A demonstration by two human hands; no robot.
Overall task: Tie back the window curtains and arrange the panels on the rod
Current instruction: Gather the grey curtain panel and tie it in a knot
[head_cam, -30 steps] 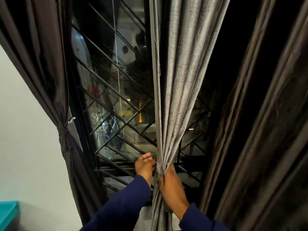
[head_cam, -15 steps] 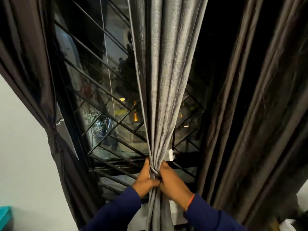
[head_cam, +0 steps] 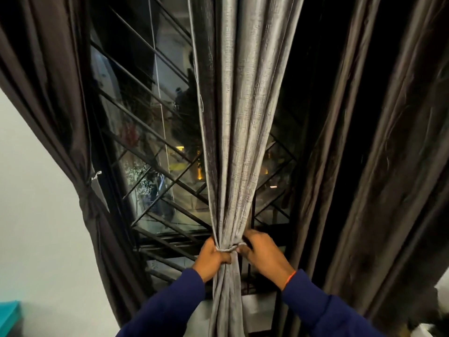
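Note:
A grey textured curtain panel [head_cam: 239, 122] hangs down the middle of the window, bunched into a narrow waist low in view. A thin grey tie-back band [head_cam: 229, 249] runs round that waist. My left hand [head_cam: 211, 260] grips the bunch and the band's left end. My right hand [head_cam: 263, 255] pinches the band's right end beside the fabric. A dark brown panel [head_cam: 48, 98] on the left is cinched by a knot [head_cam: 86, 198]. Another dark brown panel [head_cam: 379, 154] hangs loose on the right. The rod is out of view.
Behind the curtains is a window with a black diagonal metal grille [head_cam: 155, 132]. A pale wall [head_cam: 36, 227] fills the left side, with a teal object [head_cam: 9, 317] at the bottom left corner. Something white shows at the bottom right corner [head_cam: 435, 329].
My left hand came from behind the panel's edge onto the bunch. Both hands have drawn slightly apart, pulling the thin band into view across the waist. The view has shifted right.

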